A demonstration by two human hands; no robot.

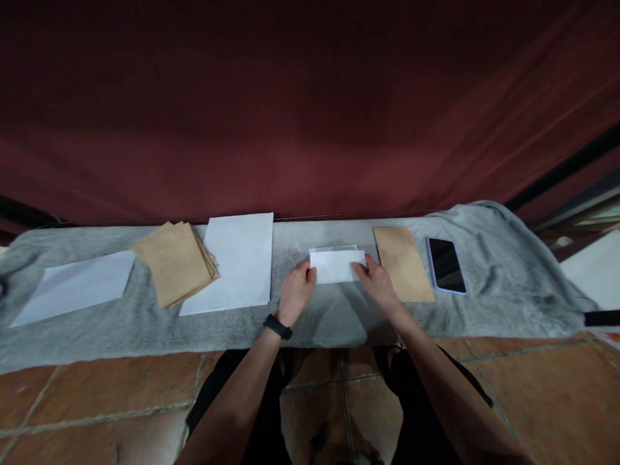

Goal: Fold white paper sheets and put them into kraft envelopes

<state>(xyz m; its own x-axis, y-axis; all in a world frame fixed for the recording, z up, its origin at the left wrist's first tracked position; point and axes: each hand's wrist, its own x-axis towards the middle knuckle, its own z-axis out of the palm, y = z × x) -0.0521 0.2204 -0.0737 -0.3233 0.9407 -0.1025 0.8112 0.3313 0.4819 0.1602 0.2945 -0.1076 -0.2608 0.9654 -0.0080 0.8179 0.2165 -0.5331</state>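
Observation:
A folded white sheet of paper (336,265) lies on the grey cloth (310,323) in the middle. My left hand (296,290) pinches its left edge, fingers curled, a black band on the wrist. At the right edge of the folded paper my right hand (376,281) grips it with bent fingers. A single brown envelope (403,263) lies just right of my right hand.
A phone (446,265) lies face up right of the brown envelope. A white sheet stack (237,261), a pile of brown envelopes (177,261) and another white sheet (77,284) lie to the left. A dark red curtain hangs behind. Tiled floor is below.

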